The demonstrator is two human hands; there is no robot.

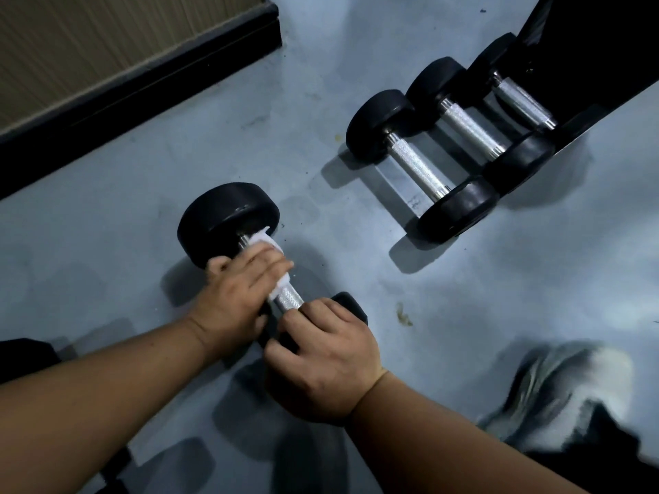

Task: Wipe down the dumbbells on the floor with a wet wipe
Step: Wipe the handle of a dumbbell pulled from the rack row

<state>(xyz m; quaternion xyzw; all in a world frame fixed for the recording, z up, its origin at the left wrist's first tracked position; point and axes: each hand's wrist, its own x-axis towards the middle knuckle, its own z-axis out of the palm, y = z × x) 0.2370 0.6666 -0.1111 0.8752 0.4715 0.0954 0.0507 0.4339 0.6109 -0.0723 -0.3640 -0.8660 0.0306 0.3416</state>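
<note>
Head view: the dumbbell [228, 222] lies on the floor [356, 297], handle running diagonally away to the left. Left hand [235, 297] clamps the wipe [267, 244] round the handle; right hand [321, 358] grips the near end.

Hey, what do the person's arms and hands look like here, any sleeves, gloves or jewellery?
Both forearms are bare as far as the frame shows, with no sleeves in view. The left hand and the right hand wear no gloves, and no watch, bracelet or ring is visible. No markings show on either arm.
</note>
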